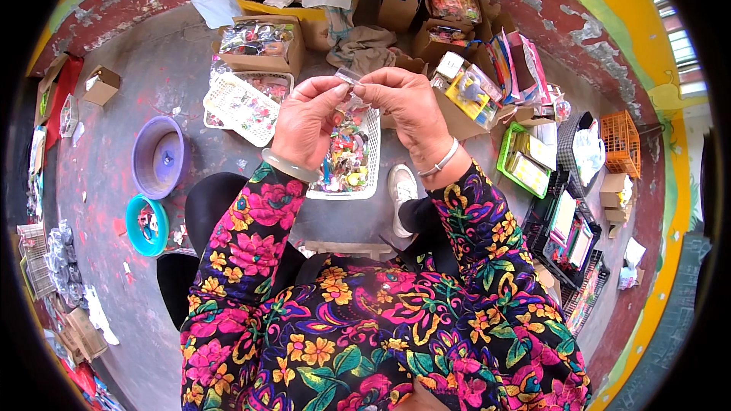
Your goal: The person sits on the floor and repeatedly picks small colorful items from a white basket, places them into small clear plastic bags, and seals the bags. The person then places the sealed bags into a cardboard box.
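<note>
Between the fingertips of my two hands is a small clear plastic bag (349,76), pinched at its upper edge. My left hand (308,118) grips one side with thumb and finger, a pale bangle on its wrist. From the other side my right hand (409,110) pinches the same bag, with a bangle on that wrist too. What the bag contains is too small to make out. Below my hands stands a white plastic basket (373,156) full of small colourful pieces (343,161), partly hidden by my left hand.
White baskets (242,110) and open cardboard boxes (293,49) of packaged goods stand ahead. At the left are a purple basin (161,157) and a turquoise basin (158,237). A green basket (525,160), black crates (567,221) and an orange crate (620,143) line the right.
</note>
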### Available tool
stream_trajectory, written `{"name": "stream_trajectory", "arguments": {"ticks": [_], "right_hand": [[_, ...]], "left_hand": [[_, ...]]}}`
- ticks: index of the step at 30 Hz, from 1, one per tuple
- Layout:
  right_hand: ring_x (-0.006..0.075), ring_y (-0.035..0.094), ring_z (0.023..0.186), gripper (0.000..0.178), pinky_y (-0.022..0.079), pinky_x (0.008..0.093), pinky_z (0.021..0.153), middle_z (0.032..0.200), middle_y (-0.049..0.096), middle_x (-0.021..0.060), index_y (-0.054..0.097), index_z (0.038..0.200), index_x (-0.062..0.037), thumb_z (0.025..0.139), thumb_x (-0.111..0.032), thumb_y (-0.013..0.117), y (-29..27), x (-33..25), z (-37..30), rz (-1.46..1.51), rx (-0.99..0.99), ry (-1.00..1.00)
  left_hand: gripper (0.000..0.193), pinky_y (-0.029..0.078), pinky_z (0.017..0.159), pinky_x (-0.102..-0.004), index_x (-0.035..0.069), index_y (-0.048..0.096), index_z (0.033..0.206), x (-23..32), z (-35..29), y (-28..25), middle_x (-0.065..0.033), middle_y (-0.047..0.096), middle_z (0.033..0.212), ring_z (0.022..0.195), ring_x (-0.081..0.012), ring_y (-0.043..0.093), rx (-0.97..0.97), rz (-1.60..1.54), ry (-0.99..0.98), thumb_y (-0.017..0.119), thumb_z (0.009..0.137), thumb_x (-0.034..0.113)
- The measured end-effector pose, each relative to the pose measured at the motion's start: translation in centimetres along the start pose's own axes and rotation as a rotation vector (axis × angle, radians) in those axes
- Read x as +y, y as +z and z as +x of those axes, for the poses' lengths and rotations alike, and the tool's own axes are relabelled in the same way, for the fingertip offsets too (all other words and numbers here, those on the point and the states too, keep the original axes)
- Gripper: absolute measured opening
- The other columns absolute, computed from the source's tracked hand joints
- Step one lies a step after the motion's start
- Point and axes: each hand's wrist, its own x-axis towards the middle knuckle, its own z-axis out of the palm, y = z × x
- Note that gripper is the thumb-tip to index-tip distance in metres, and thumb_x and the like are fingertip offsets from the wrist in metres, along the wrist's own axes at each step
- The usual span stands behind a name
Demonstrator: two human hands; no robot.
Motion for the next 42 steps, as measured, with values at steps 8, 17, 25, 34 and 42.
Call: {"name": "stream_trajectory", "arguments": {"ticks": [8,17,25,34,42], "right_hand": [[0.0040,0.051,0.063,0.008,0.039,0.0179,0.054,0.069,0.060,0.0008,0.064,0.078,0.0009,0.073,-0.006,0.067,-0.6,-1.2,-0.1,-0.256,-0.050,-0.101],[0.0042,0.051,0.064,0.009,0.040,0.0177,0.055,0.069,0.059,-0.0006,0.063,0.078,0.0004,0.072,-0.004,0.067,-0.9,-2.0,-0.3,-0.258,-0.253,-0.094],[0.0065,0.054,0.066,0.008,0.042,0.0189,0.059,0.068,0.059,0.0010,0.063,0.073,0.0004,0.070,-0.005,0.068,-1.0,-2.5,-0.4,-0.125,-0.401,-0.104],[0.0067,0.054,0.062,0.016,0.042,0.0200,0.055,0.072,0.061,0.0020,0.062,0.088,-0.0015,0.079,-0.015,0.065,-1.3,-1.2,0.8,0.093,-0.127,0.195],[0.0088,0.056,0.065,0.014,0.044,0.0216,0.060,0.074,0.062,0.0025,0.062,0.089,-0.0008,0.080,-0.012,0.062,-2.6,-0.5,1.0,0.005,-0.059,0.119]], "left_hand": [[0.009,0.045,0.064,-0.0191,0.002,0.058,0.092,1.8,0.2,0.7,-0.0032,0.060,0.084,0.075,-0.0084,0.056,-0.099,0.387,0.012,0.058,0.083,0.005],[0.008,0.044,0.061,-0.0185,-0.001,0.057,0.087,2.4,-0.3,1.1,-0.0020,0.057,0.075,0.066,-0.0057,0.052,-0.256,0.618,0.105,0.056,0.085,0.007],[0.006,0.043,0.058,-0.0185,0.000,0.057,0.082,3.0,-1.3,2.2,-0.0017,0.056,0.072,0.064,-0.0056,0.051,-0.311,0.562,0.112,0.055,0.085,0.006],[0.013,0.047,0.062,-0.0202,0.000,0.059,0.092,2.0,-0.2,1.3,-0.0056,0.061,0.081,0.073,-0.0102,0.059,0.129,0.213,-0.003,0.057,0.085,0.011],[0.020,0.041,0.063,-0.0183,0.002,0.059,0.101,2.9,-0.1,0.2,-0.0022,0.063,0.084,0.080,-0.0085,0.059,0.020,0.341,-0.085,0.057,0.086,0.015]]}}
